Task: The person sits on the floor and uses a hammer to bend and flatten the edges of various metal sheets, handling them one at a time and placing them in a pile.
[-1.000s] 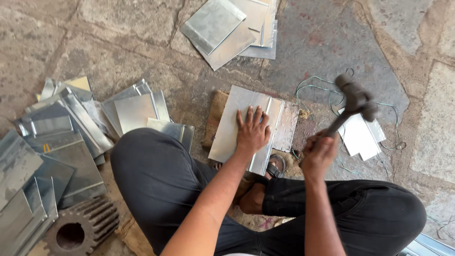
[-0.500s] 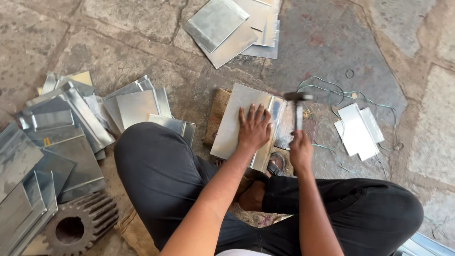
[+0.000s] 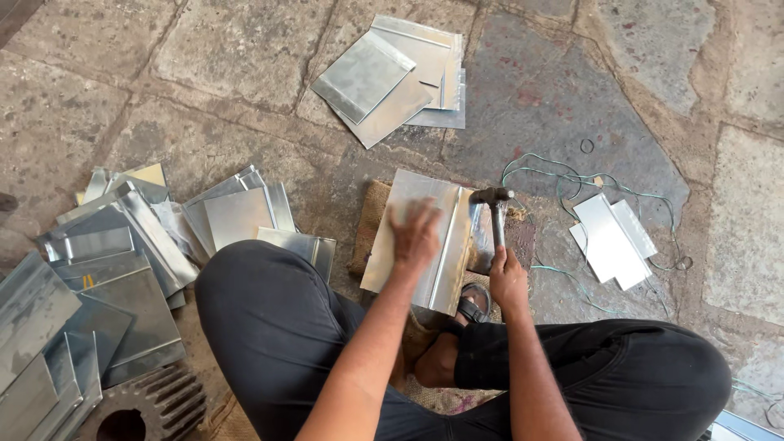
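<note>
A folded sheet of shiny metal (image 3: 408, 269) lies on a brown sacking pad (image 3: 371, 220) in front of my crossed legs. My left hand (image 3: 416, 235) presses flat on the sheet's middle, fingers spread. My right hand (image 3: 508, 279) grips the handle of a hammer (image 3: 492, 204), whose dark head rests down at the sheet's raised right fold. My sandalled foot (image 3: 474, 304) sits just under the sheet's near right corner.
Bent metal sheets are piled at the left (image 3: 106, 269) and stacked at the top (image 3: 392, 73). Two small white pieces (image 3: 612, 238) lie right amid thin green wire (image 3: 563, 175). A toothed iron wheel (image 3: 135, 408) sits bottom left. Stone slab floor all round.
The hammer, raised high at the right a second ago, has swung down onto the sheet's right fold. My left hand has stayed on the sheet.
</note>
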